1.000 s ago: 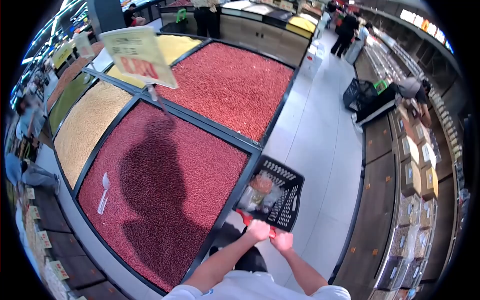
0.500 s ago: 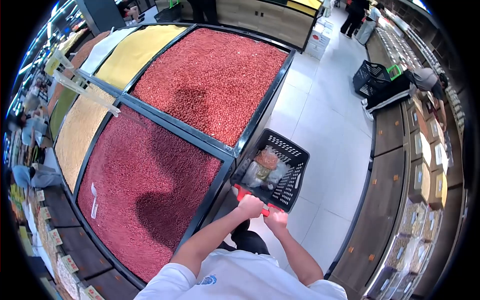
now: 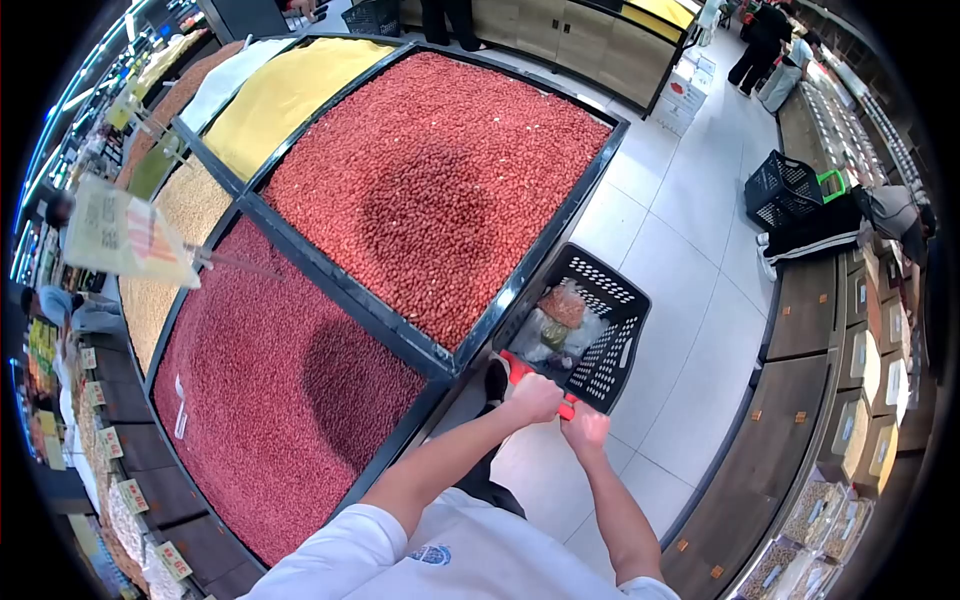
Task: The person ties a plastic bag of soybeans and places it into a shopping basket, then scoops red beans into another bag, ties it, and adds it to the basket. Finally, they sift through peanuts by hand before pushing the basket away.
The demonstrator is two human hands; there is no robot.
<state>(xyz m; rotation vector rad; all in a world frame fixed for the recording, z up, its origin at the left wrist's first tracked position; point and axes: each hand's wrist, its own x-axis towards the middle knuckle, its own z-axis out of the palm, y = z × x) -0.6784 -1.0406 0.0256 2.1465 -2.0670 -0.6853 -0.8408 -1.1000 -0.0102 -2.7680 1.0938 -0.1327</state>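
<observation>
My left hand (image 3: 538, 397) is wrapped round the red handle (image 3: 516, 368) of a black shopping basket (image 3: 627, 330). Beside it, my right hand (image 3: 587, 428) closes on the other end of that handle. The basket is out in front of me, low over the floor, its sides full of holes. Inside lie several clear plastic bags; one holds something orange-pink (image 3: 563, 307), another something green (image 3: 553, 334). What the basket rests on is hidden.
Left of me stand bins of dark red beans (image 3: 240, 400) and larger red peanuts or beans (image 3: 430, 130), with dark rims. A scoop (image 3: 181, 407) lies on the beans. At right, a person (image 3: 890, 215) bends over shelf containers, near another black basket (image 3: 783, 190).
I have moved forward along the bins with the basket. A hanging sign now looms larger at left, and both hands keep their hold on the handle.
</observation>
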